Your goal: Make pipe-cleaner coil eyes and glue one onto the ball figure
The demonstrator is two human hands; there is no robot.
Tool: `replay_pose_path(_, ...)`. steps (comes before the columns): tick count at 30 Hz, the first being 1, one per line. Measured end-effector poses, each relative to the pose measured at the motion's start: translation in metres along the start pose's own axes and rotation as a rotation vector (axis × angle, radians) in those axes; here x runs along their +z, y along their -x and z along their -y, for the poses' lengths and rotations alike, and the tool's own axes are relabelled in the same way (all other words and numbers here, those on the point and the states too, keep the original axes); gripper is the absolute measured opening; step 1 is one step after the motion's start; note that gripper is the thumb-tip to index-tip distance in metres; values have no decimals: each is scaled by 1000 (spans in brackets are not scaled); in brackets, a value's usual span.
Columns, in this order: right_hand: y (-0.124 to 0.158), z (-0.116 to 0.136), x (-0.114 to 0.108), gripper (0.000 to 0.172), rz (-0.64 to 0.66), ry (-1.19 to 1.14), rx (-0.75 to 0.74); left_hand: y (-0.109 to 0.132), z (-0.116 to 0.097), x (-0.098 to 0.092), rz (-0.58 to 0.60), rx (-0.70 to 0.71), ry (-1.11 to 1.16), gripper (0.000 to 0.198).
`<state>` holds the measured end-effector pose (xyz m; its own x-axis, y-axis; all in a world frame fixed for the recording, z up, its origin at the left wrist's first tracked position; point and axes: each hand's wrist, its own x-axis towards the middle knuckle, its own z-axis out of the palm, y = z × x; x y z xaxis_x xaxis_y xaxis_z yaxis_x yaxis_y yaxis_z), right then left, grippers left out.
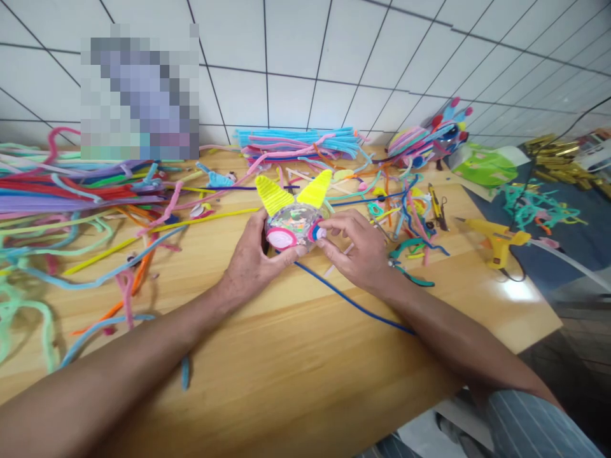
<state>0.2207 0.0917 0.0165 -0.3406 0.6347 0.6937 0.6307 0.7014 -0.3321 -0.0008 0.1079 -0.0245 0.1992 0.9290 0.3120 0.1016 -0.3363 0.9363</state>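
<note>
A small clear craft figure (pixel 292 224) with two yellow ribbed ears, pink coiled cheeks and a small purple nose rests on the wooden table (pixel 296 369). My left hand (pixel 249 262) wraps its left side, fingers curled round it. My right hand (pixel 356 245) pinches the purple nose piece at the figure's right side. A long blue pipe cleaner (pixel 353 304) runs under my right wrist across the table.
Heaps of coloured pipe cleaners (pixel 71 197) cover the left and back of the table. A yellow glue gun (pixel 494 238) lies at the right, near green-handled pliers (pixel 410 267). Finished colourful figures (pixel 429 137) and a green disc (pixel 484 166) sit at back right.
</note>
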Motion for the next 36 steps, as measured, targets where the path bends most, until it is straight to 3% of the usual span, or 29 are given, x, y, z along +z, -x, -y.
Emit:
replay_pose_path(4, -2, 3, -9, 22, 7, -56, 104, 0, 2, -1, 0, -7, 1, 70)
replay_pose_path(8, -5, -2, -23, 18, 5, -145, 438, -2, 2, -1, -2, -23, -5, 75)
replay_pose_path(11, -4, -8, -27, 19, 216, -132, 605, -3, 1, -1, -9, -46, -15, 77)
replay_pose_path(13, -2, -9, -25, 23, 361, -81, 628, -3, 1, -1, -6, -44, -22, 77)
replay_pose_path(15, -1, -5, -19, 23, 415, -38, 612, -3, 1, -1, 0, -38, -26, 76)
replay_pose_path(18, -3, 5, -9, 13, 403, -1, 583, -3, 0, 0, -10, -33, -22, 73)
replay_pose_path(21, -4, 17, -11, 18, 382, -35, 576, -3, -2, 0, -24, -32, -11, 72)
replay_pose_path(26, 20, 39, -57, 24, 342, -309, 722, -3, -3, -1, -51, -71, -92, 75)
replay_pose_path(30, 55, 51, -94, 29, 159, -525, 852, -4, -1, 0, -31, -6, 34, 89)
replay_pose_path(33, 68, 57, -99, 30, 109, -525, 880, -5, 1, 0, -18, 67, 69, 87)
replay_pose_path(36, 64, 66, -97, 25, 189, -464, 883, -5, 3, -2, -21, 96, 18, 80)
